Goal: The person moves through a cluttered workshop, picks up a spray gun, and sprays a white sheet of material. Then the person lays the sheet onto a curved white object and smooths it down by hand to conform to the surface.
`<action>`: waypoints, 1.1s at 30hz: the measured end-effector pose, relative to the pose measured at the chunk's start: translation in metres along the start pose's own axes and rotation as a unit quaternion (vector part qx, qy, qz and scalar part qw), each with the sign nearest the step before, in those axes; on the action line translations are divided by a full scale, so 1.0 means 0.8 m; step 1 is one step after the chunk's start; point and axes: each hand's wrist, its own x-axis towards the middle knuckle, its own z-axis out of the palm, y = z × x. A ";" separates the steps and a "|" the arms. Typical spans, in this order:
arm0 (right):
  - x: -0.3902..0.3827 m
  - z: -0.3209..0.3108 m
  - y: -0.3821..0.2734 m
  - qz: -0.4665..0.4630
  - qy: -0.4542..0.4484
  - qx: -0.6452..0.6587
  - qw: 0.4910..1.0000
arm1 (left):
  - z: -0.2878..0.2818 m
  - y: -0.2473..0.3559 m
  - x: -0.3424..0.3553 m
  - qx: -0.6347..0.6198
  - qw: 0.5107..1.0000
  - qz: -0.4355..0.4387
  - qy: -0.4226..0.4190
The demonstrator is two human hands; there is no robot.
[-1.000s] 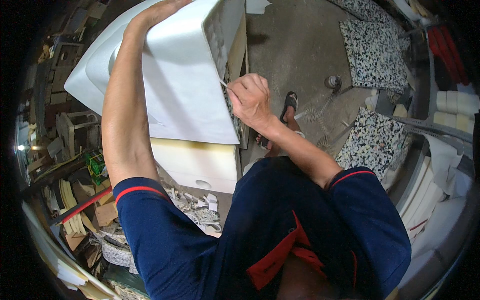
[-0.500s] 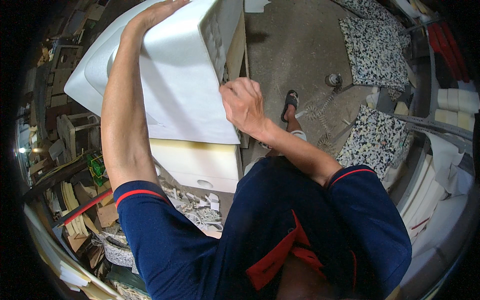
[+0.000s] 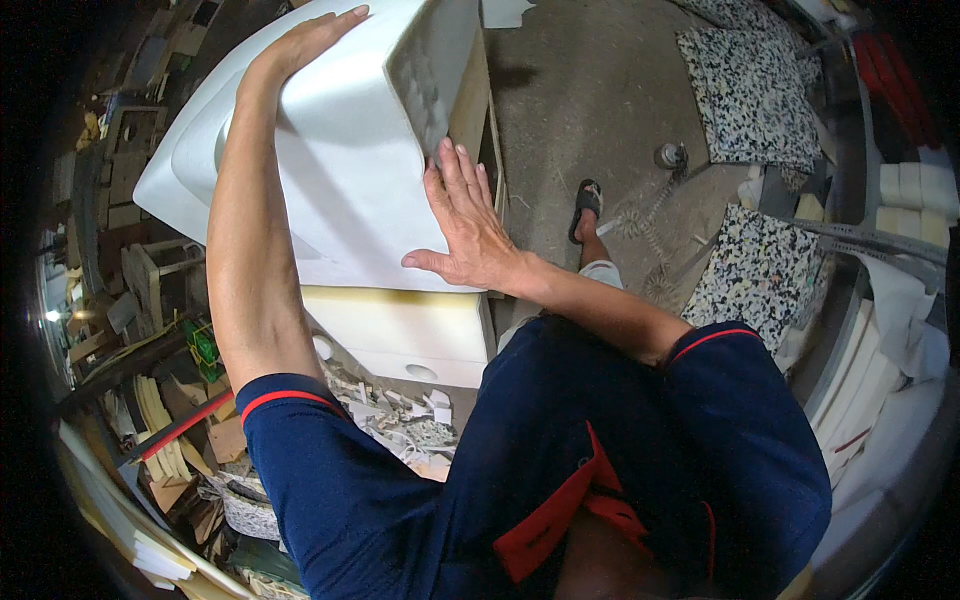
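Note:
A large white sheet of soft padding (image 3: pixel 335 180) lies draped over a block-shaped frame in front of me. Below its near edge shows a white and pale yellow foam panel (image 3: pixel 400 335) with an oval hole. My left hand (image 3: pixel 305 45) rests flat on top of the sheet toward the far side, fingers stretched out. Near the sheet's right front corner, my right hand (image 3: pixel 468 225) lies with spread fingers, thumb on the white surface and fingertips by the folded edge. A grey underside (image 3: pixel 425 80) and a wooden side (image 3: pixel 470 100) show along the right.
Speckled foam slabs (image 3: pixel 750 95) lie on the right side of the floor, near a coiled hose (image 3: pixel 650 230). Foam scraps (image 3: pixel 400 415) litter the ground under the frame. Wood pieces and offcuts crowd the left. White foam sheets (image 3: pixel 865 400) stand at the right.
My right hand has opened from a closed grip at the sheet's right edge and now lies spread on the corner. The left hand stays on top, shifted slightly nearer.

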 end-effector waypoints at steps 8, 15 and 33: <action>0.003 0.005 0.001 0.008 0.017 0.065 0.998 | 0.006 0.005 -0.006 0.035 0.999 -0.018 0.036; 0.020 -0.003 -0.020 0.001 0.029 0.081 0.996 | 0.008 0.005 -0.003 0.055 0.997 -0.029 0.053; 0.091 -0.048 -0.035 -0.047 0.132 0.163 0.977 | -0.008 0.038 -0.029 0.099 0.991 -0.090 -0.005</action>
